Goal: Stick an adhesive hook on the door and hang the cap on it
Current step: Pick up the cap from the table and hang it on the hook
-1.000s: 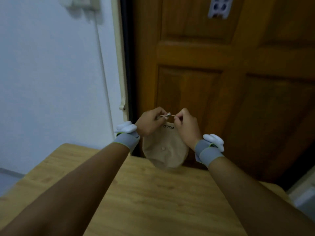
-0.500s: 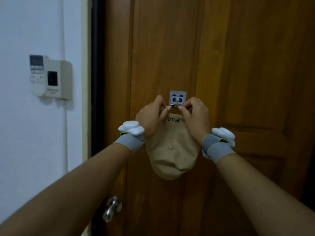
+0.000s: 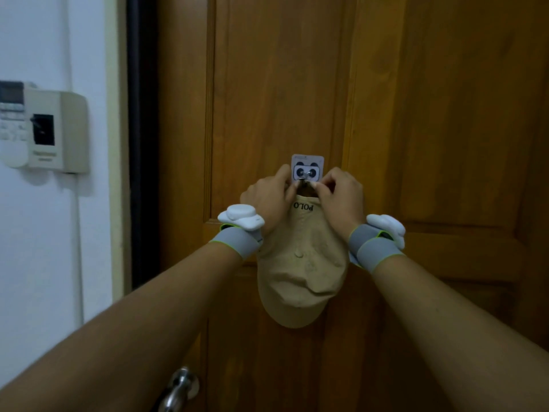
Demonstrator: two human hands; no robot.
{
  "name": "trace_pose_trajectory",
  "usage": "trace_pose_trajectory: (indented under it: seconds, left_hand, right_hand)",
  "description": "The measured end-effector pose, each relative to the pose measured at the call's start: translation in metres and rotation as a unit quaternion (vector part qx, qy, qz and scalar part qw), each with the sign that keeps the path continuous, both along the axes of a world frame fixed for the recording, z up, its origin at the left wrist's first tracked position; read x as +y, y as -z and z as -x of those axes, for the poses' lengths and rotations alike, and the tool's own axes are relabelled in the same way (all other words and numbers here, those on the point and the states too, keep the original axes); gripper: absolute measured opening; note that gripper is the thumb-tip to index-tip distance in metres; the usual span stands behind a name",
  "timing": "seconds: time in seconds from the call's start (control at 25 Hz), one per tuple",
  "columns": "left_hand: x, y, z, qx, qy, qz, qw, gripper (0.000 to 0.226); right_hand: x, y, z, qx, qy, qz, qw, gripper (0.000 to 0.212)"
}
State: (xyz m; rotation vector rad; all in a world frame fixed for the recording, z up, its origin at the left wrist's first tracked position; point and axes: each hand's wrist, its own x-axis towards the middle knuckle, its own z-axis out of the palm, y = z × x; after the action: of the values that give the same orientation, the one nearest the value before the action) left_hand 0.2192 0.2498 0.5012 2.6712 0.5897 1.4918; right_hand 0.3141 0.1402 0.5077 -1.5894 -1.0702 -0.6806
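A square white adhesive hook (image 3: 307,169) with a panda face is stuck on the brown wooden door (image 3: 416,114) at about chest height. A beige cap (image 3: 300,263) with "POLO" on its back hangs down, brim lowest, directly under the hook. My left hand (image 3: 269,197) and my right hand (image 3: 338,195) each pinch the cap's back strap and hold it against the hook's metal prong. Whether the strap rests over the prong is hidden by my fingertips.
A metal door handle (image 3: 179,388) sits at the bottom left of the door. On the white wall to the left hangs a beige control panel (image 3: 44,129). A dark gap runs between the door frame and the door.
I lifted the cap from above a wooden table up to the hook on the door. In the last half second the strap rose a little closer to the prong.
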Motion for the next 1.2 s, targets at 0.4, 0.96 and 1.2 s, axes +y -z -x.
trace_pose_trajectory:
  seconds: [0.4,0.96,1.2]
  left_hand:
    - [0.000,0.016,0.008,0.017,0.026,0.009,0.999,0.034]
    - [-0.046,0.032,0.066,-0.068,0.001,0.153,0.986,0.027]
    - [-0.059,0.038,0.080,-0.047,0.007,0.145,0.988,0.029]
  right_hand:
    - [-0.011,0.022,0.008,0.016,-0.014,0.051,0.998,0.026]
    - [-0.072,0.035,0.053,0.047,0.009,0.045,0.998,0.032]
    - [-0.091,0.034,0.065,0.044,0.007,0.062,0.997,0.032]
